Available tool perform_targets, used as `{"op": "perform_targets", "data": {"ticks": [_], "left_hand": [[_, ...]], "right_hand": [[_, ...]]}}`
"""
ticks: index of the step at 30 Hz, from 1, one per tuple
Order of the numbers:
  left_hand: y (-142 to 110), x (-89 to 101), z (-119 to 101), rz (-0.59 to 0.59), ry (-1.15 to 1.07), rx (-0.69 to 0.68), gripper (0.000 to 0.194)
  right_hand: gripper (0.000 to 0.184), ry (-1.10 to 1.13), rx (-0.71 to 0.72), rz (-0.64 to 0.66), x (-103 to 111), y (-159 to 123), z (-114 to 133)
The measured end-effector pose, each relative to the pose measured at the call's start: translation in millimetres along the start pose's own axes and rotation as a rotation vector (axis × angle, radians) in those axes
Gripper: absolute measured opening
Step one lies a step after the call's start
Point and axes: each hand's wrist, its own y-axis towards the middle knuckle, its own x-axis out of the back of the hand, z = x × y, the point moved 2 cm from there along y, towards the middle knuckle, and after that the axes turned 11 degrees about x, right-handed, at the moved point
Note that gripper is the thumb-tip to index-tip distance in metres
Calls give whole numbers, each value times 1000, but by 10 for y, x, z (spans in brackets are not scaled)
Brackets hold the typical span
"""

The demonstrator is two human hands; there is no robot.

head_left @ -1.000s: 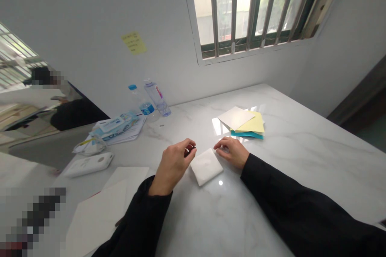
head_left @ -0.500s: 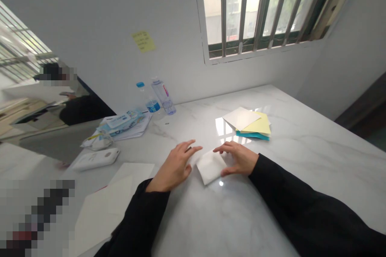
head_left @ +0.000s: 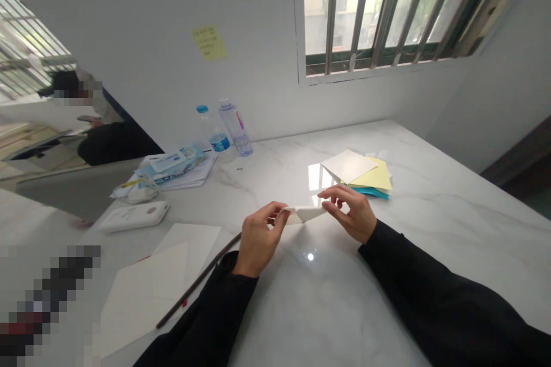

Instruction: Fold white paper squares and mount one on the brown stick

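A small folded white paper (head_left: pixel 306 214) is raised off the marble-look table, seen nearly edge-on with its folds slightly apart. My left hand (head_left: pixel 263 239) pinches its left end between thumb and fingers. At its right end, the thumb and fingers of my right hand (head_left: pixel 350 212) are closed on the corner. A thin dark stick (head_left: pixel 200 281) runs from behind my left hand down to the lower left; whether that hand grips it is hidden.
White sheets (head_left: pixel 148 284) lie left of my left arm. White, yellow and blue papers (head_left: pixel 370 175) are stacked at the back right. Two plastic bottles (head_left: pixel 236 129), a wipes pack (head_left: pixel 172 165) and a white device (head_left: pixel 133 217) stand or lie at the left. A person (head_left: pixel 105 126) sits beyond the partition.
The folded paper has been lifted from the table and tilted edge-on. My left hand has moved right and closed on it; my right hand has shifted to its right corner. More of the dark stick shows.
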Motion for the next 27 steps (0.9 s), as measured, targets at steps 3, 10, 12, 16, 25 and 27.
{"op": "perform_targets", "data": {"ticks": [3, 10, 12, 16, 25, 27], "left_hand": [[18, -45, 74, 31, -246, 162, 29], [8, -203, 104, 148, -468, 266, 30], [-16, -230, 63, 179, -491, 273, 29], [-76, -280, -16, 265, -488, 227, 33], [-184, -375, -105, 292, -305, 128, 41], [-180, -377, -104, 267, -354, 170, 47]], "right_hand": [[19, 20, -46, -110, -32, -14, 50], [9, -39, 8, -25, -165, -45, 116], [6, -26, -31, -5, -189, -57, 101], [11, 4, -121, 31, -227, -85, 43], [18, -22, -240, 19, -253, -109, 40], [22, -26, -234, 31, -262, -115, 47]]}}
